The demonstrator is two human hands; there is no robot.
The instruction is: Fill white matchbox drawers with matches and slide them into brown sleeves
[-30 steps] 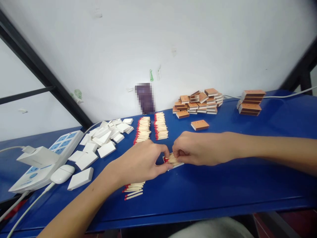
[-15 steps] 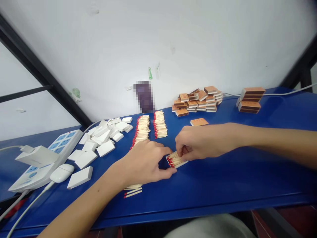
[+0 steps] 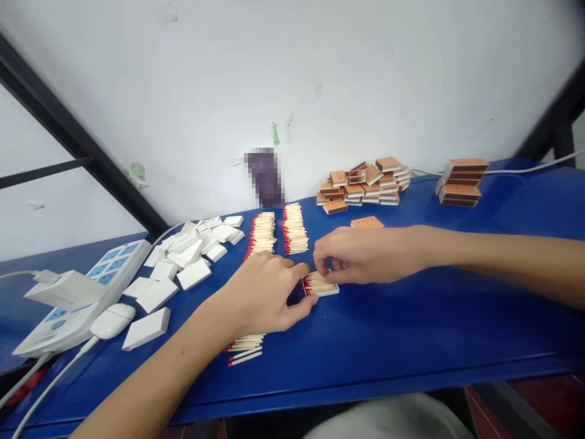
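Note:
A small white matchbox tray (image 3: 329, 291) filled with red-tipped matches (image 3: 319, 281) rests on the blue table. My left hand (image 3: 269, 289) grips the tray's left end, thumb on the near side and index finger on the far side. Over the tray's right part is my right hand (image 3: 351, 256), fingers curled, their tips at the matches; whether anything is pinched between them is hidden. Two rows of matches lie beyond, the right row (image 3: 295, 228) in full view. My left forearm and hand cover part of the left row (image 3: 262, 231).
White trays (image 3: 194, 274) are heaped at left, near a power strip (image 3: 109, 268) with a charger and a white mouse (image 3: 113, 320). Orange matchbox sleeves (image 3: 365, 189) are piled against the wall, one sleeve (image 3: 367, 222) apart. Stacked matchboxes (image 3: 461, 183) stand at right.
Both hands and the tray have shifted slightly left and away from me. The tray has turned straighter, and my right fingers have moved left over the matches.

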